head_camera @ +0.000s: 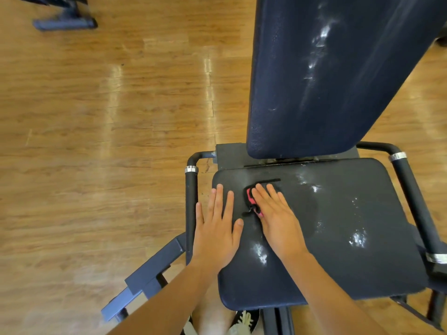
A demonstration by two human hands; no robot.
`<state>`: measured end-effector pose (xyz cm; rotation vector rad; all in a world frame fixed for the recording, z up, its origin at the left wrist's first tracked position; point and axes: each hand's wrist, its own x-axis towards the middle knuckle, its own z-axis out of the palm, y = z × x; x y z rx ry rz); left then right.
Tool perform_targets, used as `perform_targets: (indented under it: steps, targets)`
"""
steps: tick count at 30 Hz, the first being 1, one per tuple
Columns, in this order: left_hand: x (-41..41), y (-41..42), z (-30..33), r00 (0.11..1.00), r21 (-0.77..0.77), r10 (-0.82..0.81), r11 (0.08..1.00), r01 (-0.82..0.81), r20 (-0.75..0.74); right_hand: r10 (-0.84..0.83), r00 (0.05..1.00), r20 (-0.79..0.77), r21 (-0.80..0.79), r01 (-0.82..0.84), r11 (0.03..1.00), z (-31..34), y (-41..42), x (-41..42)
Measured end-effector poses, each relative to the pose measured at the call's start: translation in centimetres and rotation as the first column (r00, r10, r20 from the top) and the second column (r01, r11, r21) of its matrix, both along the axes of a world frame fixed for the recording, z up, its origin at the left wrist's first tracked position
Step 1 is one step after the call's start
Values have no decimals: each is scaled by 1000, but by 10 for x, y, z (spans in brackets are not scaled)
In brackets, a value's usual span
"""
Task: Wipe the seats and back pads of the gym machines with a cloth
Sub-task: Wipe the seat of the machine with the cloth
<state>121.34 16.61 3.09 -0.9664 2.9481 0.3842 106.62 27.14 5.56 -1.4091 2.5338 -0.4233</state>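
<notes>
The cloth (254,197), dark with a pink patch, lies on the seat (338,238) toward its 10 o'clock corner, under the fingers of the right hand (275,218). That hand is flat, fingers straight and close together, pressing the cloth down; only the cloth's left and far edges show past the fingertips, at about 10 to 12 o'clock from the hand. The left hand (216,228) rests flat on the seat's 9 o'clock edge, fingers straight and slightly spread, holding nothing, just beside the cloth and not on it.

The job looks early. White smears sit on the seat at 6 o'clock from the right hand, and more toward 1 and 3 o'clock across the pad, so most of the seat is unwiped. The back pad (326,76), rising at 12 o'clock, carries a long streak of white marks and seems untouched. Another machine (63,18) stands on the floor (96,117) far off at 10 o'clock; whether it has been wiped cannot be told.
</notes>
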Motion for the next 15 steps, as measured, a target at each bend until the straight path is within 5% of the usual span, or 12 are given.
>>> perform_targets:
  steps: [6, 10, 15]
  targets:
    - [0, -2, -2, 1000, 6, -18, 1000, 18, 17, -53, 997, 63, -54, 56, 997, 2, -22, -1]
    - [0, -3, 2, 998, -16, -42, 999, 42, 36, 9, 999, 39, -15, -8, 1000, 10, 24, 17]
    - [-33, -34, 13, 983, -49, -183, 982, 185, 25, -140, 986, 86, -12, 142, 990, 7, 92, 53]
